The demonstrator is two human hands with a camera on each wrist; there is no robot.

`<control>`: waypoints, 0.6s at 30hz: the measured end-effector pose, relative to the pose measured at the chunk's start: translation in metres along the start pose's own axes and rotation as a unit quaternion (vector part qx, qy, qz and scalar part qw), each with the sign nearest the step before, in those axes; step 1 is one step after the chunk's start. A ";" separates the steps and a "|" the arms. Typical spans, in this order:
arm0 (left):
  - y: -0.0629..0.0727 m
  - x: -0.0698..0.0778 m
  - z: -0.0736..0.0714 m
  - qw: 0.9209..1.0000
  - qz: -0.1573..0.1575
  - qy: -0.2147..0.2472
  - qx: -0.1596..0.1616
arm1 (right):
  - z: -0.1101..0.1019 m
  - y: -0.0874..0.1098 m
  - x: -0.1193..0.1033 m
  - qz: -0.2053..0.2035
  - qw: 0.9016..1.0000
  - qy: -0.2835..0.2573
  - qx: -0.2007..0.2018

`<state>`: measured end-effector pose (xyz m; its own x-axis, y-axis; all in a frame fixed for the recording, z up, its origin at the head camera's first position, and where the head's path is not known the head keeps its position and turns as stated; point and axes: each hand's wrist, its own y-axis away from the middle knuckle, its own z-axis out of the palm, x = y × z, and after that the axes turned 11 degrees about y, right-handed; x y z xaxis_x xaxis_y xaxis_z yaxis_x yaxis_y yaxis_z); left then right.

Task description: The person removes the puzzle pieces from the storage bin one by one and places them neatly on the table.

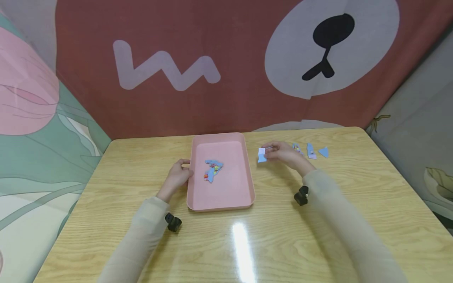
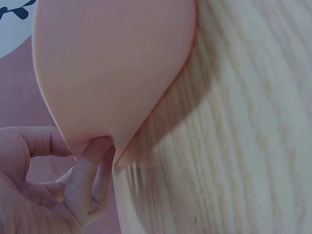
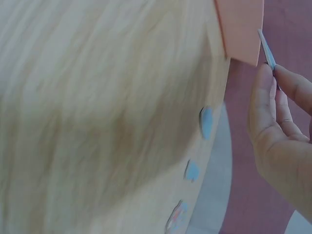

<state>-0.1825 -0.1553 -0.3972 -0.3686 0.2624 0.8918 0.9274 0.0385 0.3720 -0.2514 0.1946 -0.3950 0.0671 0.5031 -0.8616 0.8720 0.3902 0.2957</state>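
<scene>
A pink tray (image 1: 233, 192) lies on the table, and my left hand (image 1: 178, 175) grips its left side, with fingertips at the wall in the left wrist view (image 2: 90, 165). Inside it lie some joined or overlapping light-blue pieces with multicoloured patches (image 1: 213, 171). Just right of the tray, my right hand (image 1: 283, 154) pinches a small flat piece (image 1: 262, 155), blue below and whitish above, between thumb and fingers. Seen edge-on in the right wrist view, that piece (image 3: 266, 48) is held above the table. Three more pieces lie beyond this hand: a patterned one (image 1: 296, 148), a blue-and-lilac one (image 1: 311, 151) and a blue triangle (image 1: 323, 152).
The wooden table (image 1: 269, 236) ends at the back against a reddish-brown cloth (image 1: 226, 106) printed with a bear's muzzle. A patterned cloth (image 1: 39, 157) hangs at the left. Each wrist carries a small black camera, such as the left one (image 1: 173, 223).
</scene>
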 end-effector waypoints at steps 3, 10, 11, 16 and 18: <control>-0.001 -0.001 0.000 1.000 -0.001 0.003 -0.001 | -0.004 0.004 0.008 0.006 1.000 0.001 -0.005; 0.001 0.000 -0.002 1.000 0.004 0.015 -0.007 | -0.011 0.012 0.020 0.020 1.000 0.015 -0.014; 0.002 0.000 -0.002 1.000 0.006 0.015 -0.008 | -0.012 0.013 0.021 0.022 0.999 0.019 -0.017; 0.003 0.002 -0.002 1.000 0.004 0.014 -0.008 | -0.015 0.016 0.028 0.033 0.999 0.029 -0.032; 0.002 0.001 -0.002 1.000 -0.002 0.011 -0.005 | -0.016 0.017 0.030 0.036 0.998 0.027 -0.035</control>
<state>-0.1816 -0.1566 -0.3950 -0.3743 0.2415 0.8953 0.9250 0.0298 0.3787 -0.2425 0.2281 -0.4090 0.1000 0.5715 -0.8145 0.8299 0.4037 0.3851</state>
